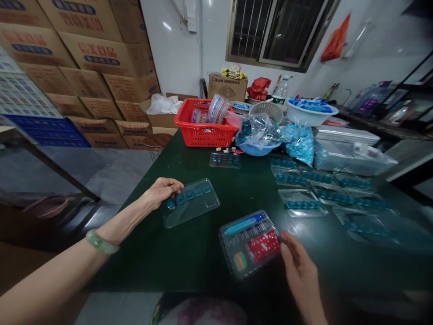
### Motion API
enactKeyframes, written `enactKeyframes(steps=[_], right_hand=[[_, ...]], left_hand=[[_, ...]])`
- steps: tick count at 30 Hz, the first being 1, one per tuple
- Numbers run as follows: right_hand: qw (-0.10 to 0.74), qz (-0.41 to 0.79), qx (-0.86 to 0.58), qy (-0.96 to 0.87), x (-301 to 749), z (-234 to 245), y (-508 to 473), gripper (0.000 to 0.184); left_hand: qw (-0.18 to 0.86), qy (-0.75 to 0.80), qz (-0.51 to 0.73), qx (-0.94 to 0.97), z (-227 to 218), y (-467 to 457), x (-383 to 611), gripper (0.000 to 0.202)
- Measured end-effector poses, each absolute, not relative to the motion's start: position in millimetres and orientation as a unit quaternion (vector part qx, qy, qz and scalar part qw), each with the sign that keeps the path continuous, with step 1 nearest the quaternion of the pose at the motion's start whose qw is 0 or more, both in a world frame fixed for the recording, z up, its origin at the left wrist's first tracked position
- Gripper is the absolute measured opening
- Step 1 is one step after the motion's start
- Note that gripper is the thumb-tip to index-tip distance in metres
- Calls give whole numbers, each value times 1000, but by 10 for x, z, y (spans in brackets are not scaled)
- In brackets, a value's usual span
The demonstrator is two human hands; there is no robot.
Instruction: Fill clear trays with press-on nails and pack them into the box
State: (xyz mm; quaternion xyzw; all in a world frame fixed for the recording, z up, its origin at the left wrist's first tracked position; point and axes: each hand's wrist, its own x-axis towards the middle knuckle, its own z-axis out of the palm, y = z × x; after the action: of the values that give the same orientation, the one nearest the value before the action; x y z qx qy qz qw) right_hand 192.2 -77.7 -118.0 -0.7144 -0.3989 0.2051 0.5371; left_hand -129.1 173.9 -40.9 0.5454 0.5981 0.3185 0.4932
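My left hand (165, 192) pinches the upper left edge of a clear plastic cover (189, 212) with a row of blue translucent pieces (189, 194) on it. My right hand (301, 271) grips the right edge of a clear compartmented tray (241, 271), thumb on top. Inside that tray lie a blue pen (244, 224), a red packet with white marks (264, 247) and a small orange-and-green block (240, 262). Both plastic pieces are low over the dark green table (149, 257); whether they touch it is unclear.
Several clear trays with blue pieces (303, 205) cover the table's right side. Another tray (225, 160) lies near a red basket (208, 135). Behind are a blue basin with bagged items (259, 150), a white basin (311, 118) and stacked cartons (98, 54).
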Motion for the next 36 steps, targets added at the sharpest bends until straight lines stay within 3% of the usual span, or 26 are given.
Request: enactKeyframes(steps=[14,23,31,36], right_hand=[[542,207,-701,-414,1950,-1218,-795,40],[493,169,-719,-460,1964,-1125,-768,34],[489,173,-731,-442,2003,-1166,-799,38],[489,136,-742,-437,1953,-831,-668,44]], left_hand=[[476,594,318,566,-516,1866,-1077,18],[472,604,316,559,-596,1880,-1046,20],[486,583,319,568,-484,1795,-963,17],[505,548,313,589,-257,1630,-862,16]])
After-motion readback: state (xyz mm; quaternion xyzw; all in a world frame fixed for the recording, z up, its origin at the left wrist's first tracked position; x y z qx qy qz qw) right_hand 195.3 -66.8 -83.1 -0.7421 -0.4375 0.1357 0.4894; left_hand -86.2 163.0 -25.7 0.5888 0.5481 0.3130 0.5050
